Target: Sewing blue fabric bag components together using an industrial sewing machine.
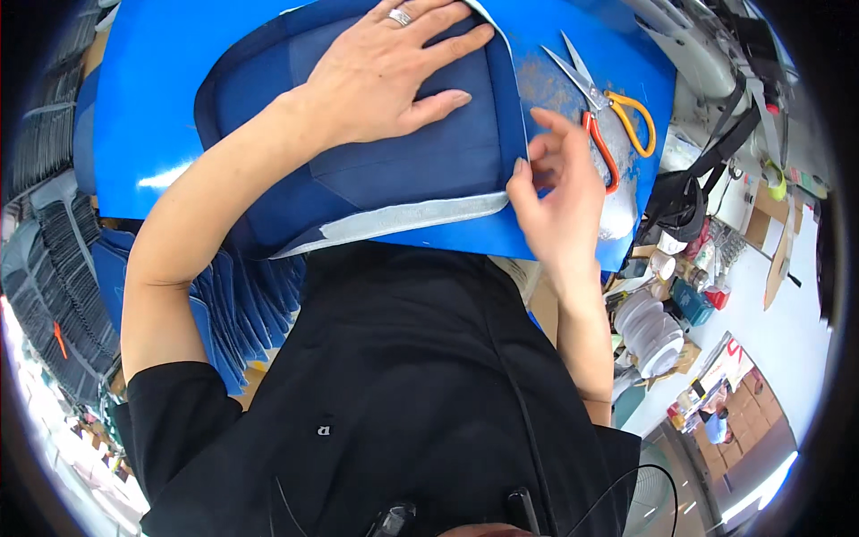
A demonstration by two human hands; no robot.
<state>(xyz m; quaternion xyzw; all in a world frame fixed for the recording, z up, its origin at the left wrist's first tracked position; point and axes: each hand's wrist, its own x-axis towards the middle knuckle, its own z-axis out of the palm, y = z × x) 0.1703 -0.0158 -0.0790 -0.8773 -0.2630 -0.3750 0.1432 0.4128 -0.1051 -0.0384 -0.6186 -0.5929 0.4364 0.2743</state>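
Observation:
A dark blue fabric panel (412, 161) with rounded corners and a pale grey-white strip (403, 219) along its near edge lies in front of me. My left hand (385, 72), a ring on one finger, rests flat on the panel's far part with fingers spread. At the right edge of the panel is my right hand (568, 188), its fingers curled and the thumb tip against the edge, which it appears to pinch. Just beyond that hand lies a pair of scissors (595, 98) with red and yellow-orange handles, blades apart and pointing away.
The panel lies on a bright blue work surface (143, 116), worn at the right. Stacked blue fabric pieces (242, 304) hang below its left side, near dark grey stacks (63, 268). At the right are a pale machine (707, 54), black straps (684, 201) and white spools (649, 331).

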